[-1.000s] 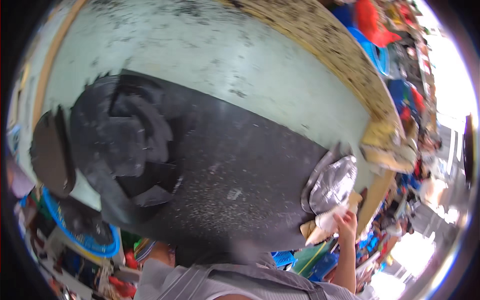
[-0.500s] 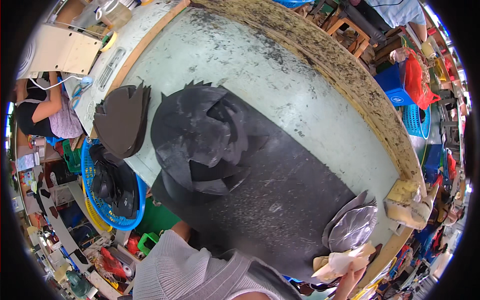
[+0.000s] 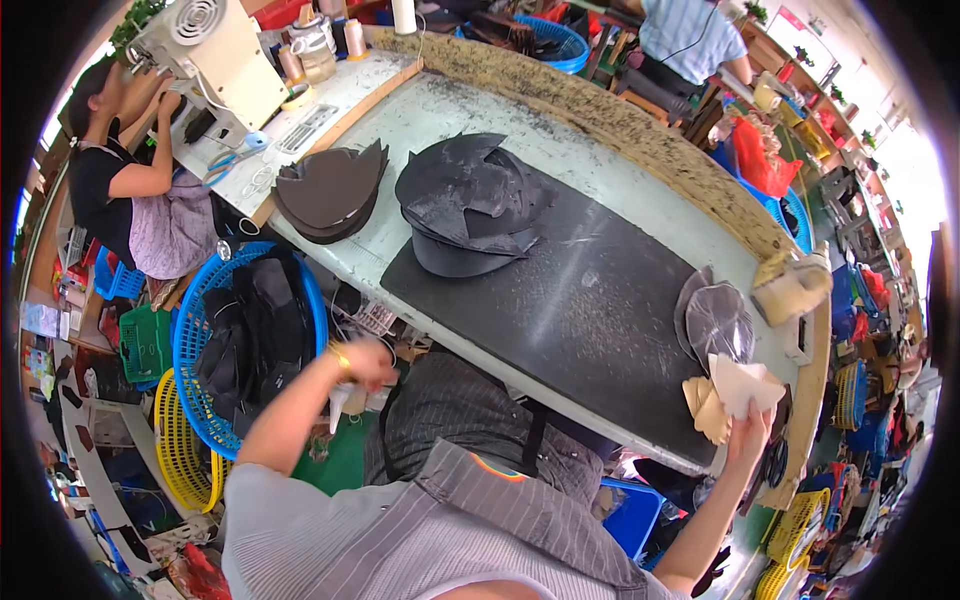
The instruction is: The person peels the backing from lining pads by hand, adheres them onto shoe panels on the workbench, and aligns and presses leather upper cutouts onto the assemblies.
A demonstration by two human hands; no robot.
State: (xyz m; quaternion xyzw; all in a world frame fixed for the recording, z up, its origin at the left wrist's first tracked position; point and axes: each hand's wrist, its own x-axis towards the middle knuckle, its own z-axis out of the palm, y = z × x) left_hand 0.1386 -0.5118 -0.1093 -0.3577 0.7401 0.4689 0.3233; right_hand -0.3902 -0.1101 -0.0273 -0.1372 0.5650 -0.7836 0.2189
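At the right end of the black mat (image 3: 590, 330), my right hand (image 3: 750, 437) pinches a cream-coloured, paper-like flat piece (image 3: 745, 385) with a curved edge. A tan piece (image 3: 707, 410) lies just left of it. Shiny dark cut pieces (image 3: 718, 322) rest right behind. My left hand (image 3: 366, 364), fingers curled and somewhat smeared by motion, hangs between the table's near edge and the blue basket (image 3: 318, 300); whether it grips anything does not show. A pile of black, jagged-edged sheet pieces (image 3: 465, 200) covers the mat's far left part.
Dark brown cut pieces (image 3: 330, 195) are stacked on the table's left. Dark items fill the blue basket, beside a yellow basket (image 3: 175, 440). A foam-like block (image 3: 793, 288) sits at the right edge. A co-worker (image 3: 130, 180) works at a cream sewing machine (image 3: 225, 75).
My view has tilted up and shifted left. My left hand has come into sight. My right hand now holds the cream piece apart from the tan piece lying beside it.
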